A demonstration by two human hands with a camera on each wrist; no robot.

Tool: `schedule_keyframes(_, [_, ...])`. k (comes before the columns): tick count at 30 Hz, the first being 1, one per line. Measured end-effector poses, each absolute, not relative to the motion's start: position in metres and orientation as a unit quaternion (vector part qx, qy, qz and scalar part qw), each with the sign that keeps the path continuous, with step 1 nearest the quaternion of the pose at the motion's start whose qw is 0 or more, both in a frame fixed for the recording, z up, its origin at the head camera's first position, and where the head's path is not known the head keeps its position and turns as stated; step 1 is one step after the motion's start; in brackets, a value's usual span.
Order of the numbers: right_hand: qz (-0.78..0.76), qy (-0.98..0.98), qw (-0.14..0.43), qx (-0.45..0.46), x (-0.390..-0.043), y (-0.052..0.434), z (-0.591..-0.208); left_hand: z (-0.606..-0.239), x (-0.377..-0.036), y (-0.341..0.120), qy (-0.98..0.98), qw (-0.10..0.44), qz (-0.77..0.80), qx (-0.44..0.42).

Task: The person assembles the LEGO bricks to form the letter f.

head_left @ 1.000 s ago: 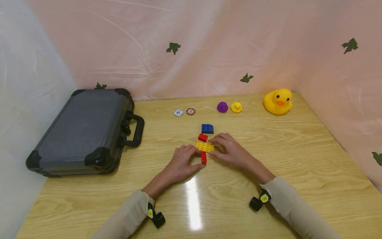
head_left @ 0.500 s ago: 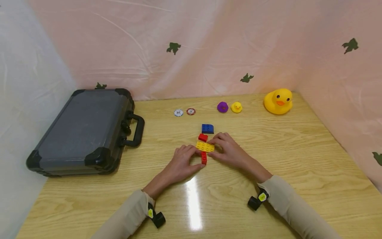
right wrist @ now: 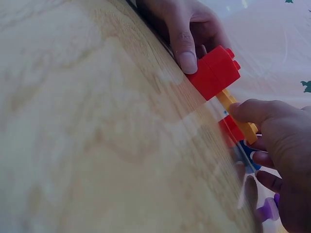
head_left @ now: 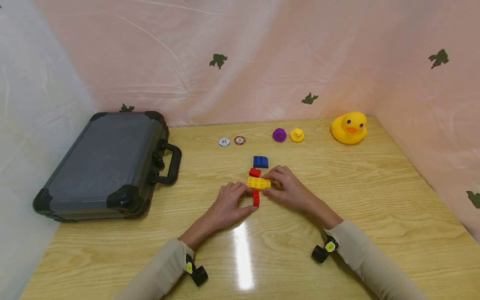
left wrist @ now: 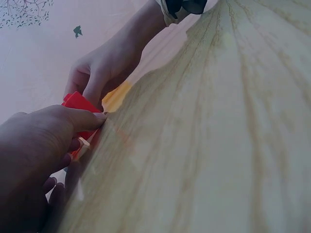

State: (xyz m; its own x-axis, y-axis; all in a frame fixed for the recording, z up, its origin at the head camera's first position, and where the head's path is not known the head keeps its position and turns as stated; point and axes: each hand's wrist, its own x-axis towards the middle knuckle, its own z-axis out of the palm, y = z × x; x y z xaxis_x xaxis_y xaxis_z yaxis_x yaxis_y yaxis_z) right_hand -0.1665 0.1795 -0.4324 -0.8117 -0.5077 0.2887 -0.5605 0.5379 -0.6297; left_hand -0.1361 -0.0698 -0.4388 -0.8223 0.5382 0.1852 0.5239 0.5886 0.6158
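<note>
My left hand (head_left: pixel 230 204) grips a narrow red toy building brick (head_left: pixel 256 198), thumb at its near end and fingers along the far side. In the right wrist view that red brick (right wrist: pixel 216 73) looks tall, with its studs pointing up and away. A flat yellow brick (head_left: pixel 258 183) with two rows of studs lies crosswise just beyond it. Its right end is pinched between the thumb and fingers of my right hand (head_left: pixel 286 187). The yellow brick (right wrist: pixel 231 104) sits right at the red one's far lower side. Behind it are a small red brick (head_left: pixel 255 172) and a blue brick (head_left: pixel 261 161).
A grey hard case (head_left: pixel 105 162) with a black handle (head_left: pixel 174 164) lies at the left. Toward the back are two poker chips (head_left: pixel 224 141), a purple duck (head_left: pixel 279 134), a small yellow duck (head_left: pixel 297 134) and a large yellow duck (head_left: pixel 349 128). Cloth walls (head_left: pixel 262 62) surround the wooden table (head_left: pixel 356 187).
The yellow brick has shifted slightly to the right and away, and turned a little straighter, in my right hand. My left hand and the red brick have stayed in place.
</note>
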Motion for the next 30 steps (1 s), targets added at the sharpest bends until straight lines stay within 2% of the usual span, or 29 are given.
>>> schedule_keyframes(13, [0.377,-0.885,0.032,0.271,-0.165,0.187,-0.423,-0.439,-0.136,-0.069,0.892,0.008,0.34,0.299])
schedule_keyframes(30, [0.385,-0.858,0.095,0.326,-0.156,0.193,-0.417,-0.438,-0.135,-0.07,0.891,0.009,0.343,0.297])
